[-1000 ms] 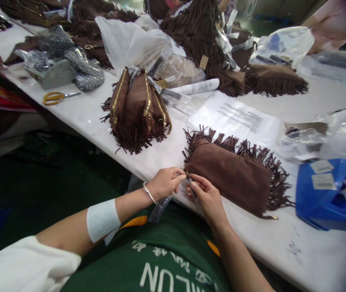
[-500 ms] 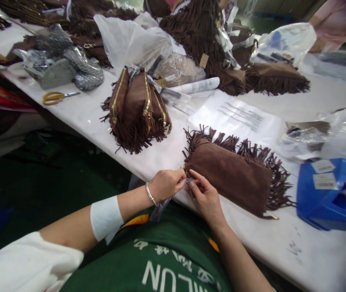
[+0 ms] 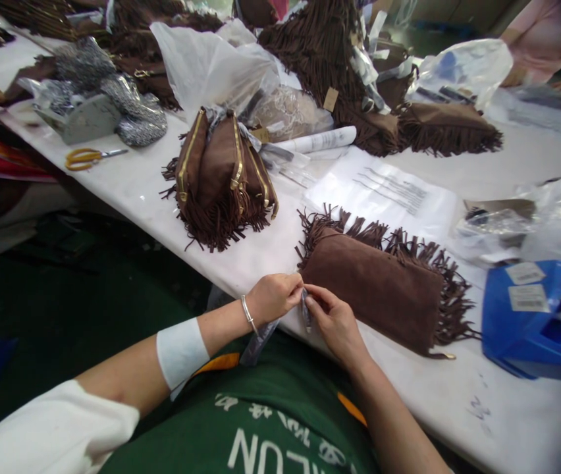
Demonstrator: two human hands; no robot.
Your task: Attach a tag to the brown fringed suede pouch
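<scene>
A brown fringed pouch (image 3: 374,283) lies flat on the white table, its fringe along the far and right sides. At its near left corner my left hand (image 3: 274,301) is closed in a pinch; what lies between its fingertips is hidden. My right hand (image 3: 334,326) meets it there, thumb and index finger closed on a small crumpled grey strip (image 3: 305,309) that looks like plastic wrap. The fingertips of both hands touch or nearly touch. A gold zipper end (image 3: 448,356) sticks out at the pouch's near right corner.
Several brown zipped pouches (image 3: 221,171) stand bunched to the left. Yellow-handled scissors (image 3: 85,158) lie near the table edge. A blue bin (image 3: 517,336) sits at right, a printed plastic sheet (image 3: 384,191) behind the pouch. Another person (image 3: 540,39) is at far right.
Both hands stay at the pouch's corner and have shifted slightly. My right index finger has drawn in towards the left fingertips, and more of the grey strip shows below them.
</scene>
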